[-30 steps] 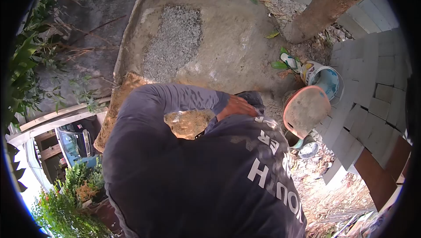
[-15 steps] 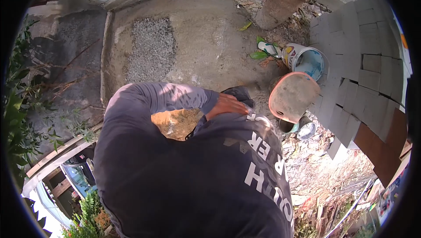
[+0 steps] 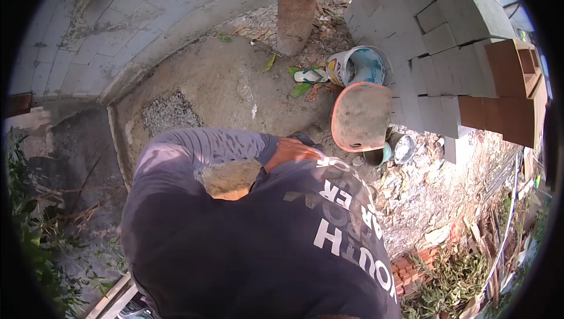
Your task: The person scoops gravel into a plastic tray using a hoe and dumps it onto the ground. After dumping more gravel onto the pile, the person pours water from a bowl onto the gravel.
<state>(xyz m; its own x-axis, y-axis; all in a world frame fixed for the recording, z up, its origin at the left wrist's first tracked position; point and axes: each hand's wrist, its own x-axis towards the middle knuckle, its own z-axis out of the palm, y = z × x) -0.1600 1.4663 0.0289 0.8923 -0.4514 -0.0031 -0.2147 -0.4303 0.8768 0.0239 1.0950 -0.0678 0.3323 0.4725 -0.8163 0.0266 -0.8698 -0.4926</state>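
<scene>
My left hand point(image 3: 291, 153) rests against the front of my dark printed shirt point(image 3: 247, 242), at waist height. Its fingers are stretched out and point to the right; the fingertips lie at the cloth, and nothing shows in them. The left arm is bent, in a grey patterned sleeve point(image 3: 217, 145). My right hand is out of sight. Ahead of me lies a grey cement floor point(image 3: 223, 90) with a patch of gravel point(image 3: 170, 113) on it.
To the right are an orange-rimmed, cement-stained pan point(image 3: 361, 116), a paint bucket point(image 3: 364, 66) on its side, a flip-flop point(image 3: 311, 76) and a small tub point(image 3: 404, 148). Stacked grey blocks point(image 3: 435, 54) stand beyond. A tree trunk point(image 3: 294, 7) rises near the wall point(image 3: 117, 31).
My view has turned rightward and upward, so the floor, pan and bucket sit further left and more wall shows. The left hand stays at the shirt.
</scene>
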